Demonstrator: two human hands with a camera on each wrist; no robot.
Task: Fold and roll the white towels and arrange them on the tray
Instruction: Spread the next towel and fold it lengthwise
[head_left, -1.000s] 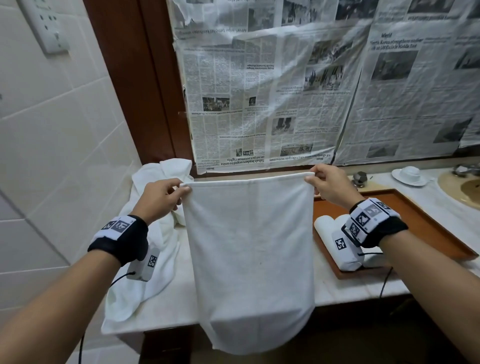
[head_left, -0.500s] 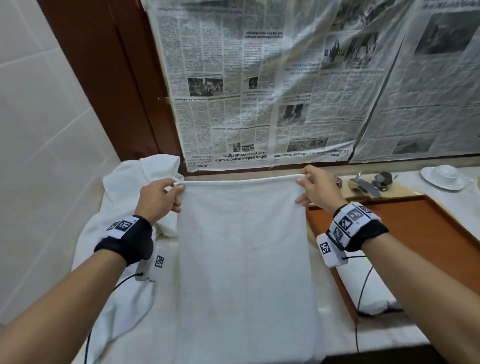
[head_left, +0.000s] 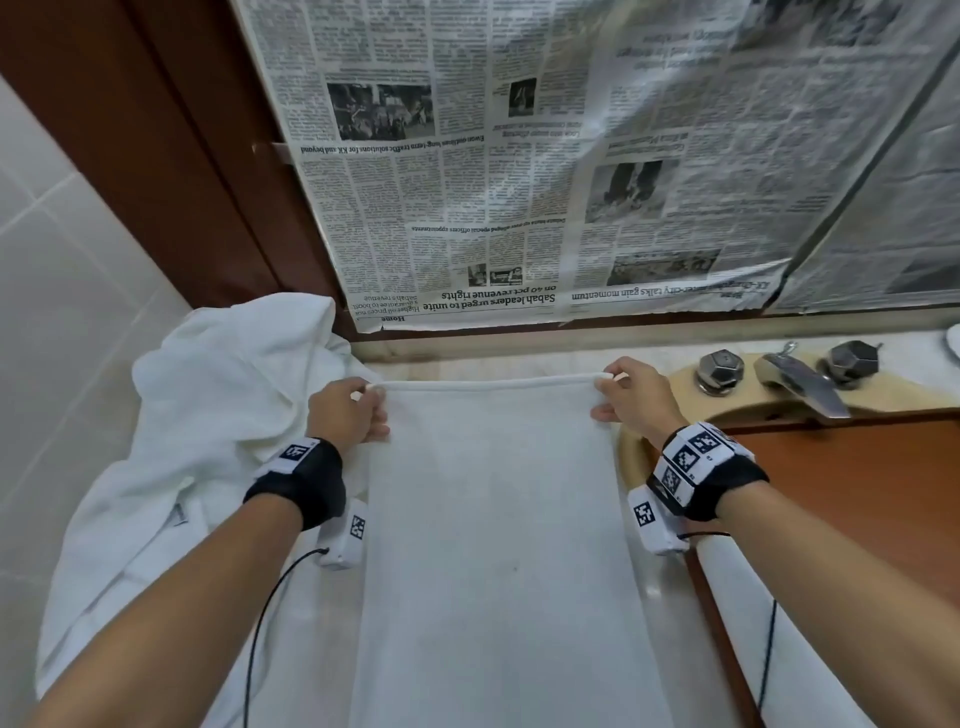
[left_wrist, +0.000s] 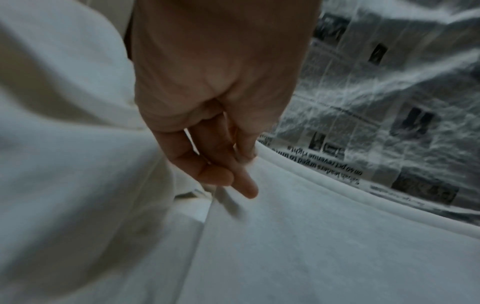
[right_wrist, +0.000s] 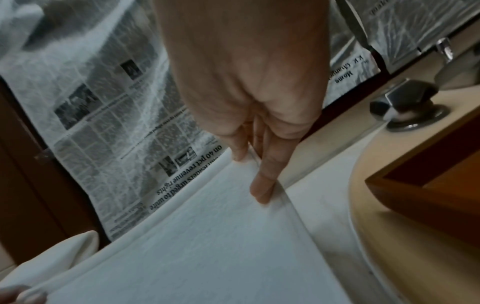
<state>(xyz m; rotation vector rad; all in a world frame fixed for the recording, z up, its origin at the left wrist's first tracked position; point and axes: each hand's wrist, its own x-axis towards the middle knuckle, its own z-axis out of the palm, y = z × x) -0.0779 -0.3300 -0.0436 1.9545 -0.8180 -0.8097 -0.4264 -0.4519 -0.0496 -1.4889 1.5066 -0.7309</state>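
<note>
We note the left hand (head_left: 347, 415) pinching the far left corner of the white towel (head_left: 498, 545) and the right hand (head_left: 636, 397) pinching its far right corner, hem taut between them. A second ago the towel hung off the counter's front edge; it now lies spread flat on the marble counter (head_left: 660, 597), so we judge folding can start. The wooden tray (head_left: 852, 499) sits just right of the towel. The heap of unfolded towels (head_left: 208, 415) remains at left, unchanged.
</note>
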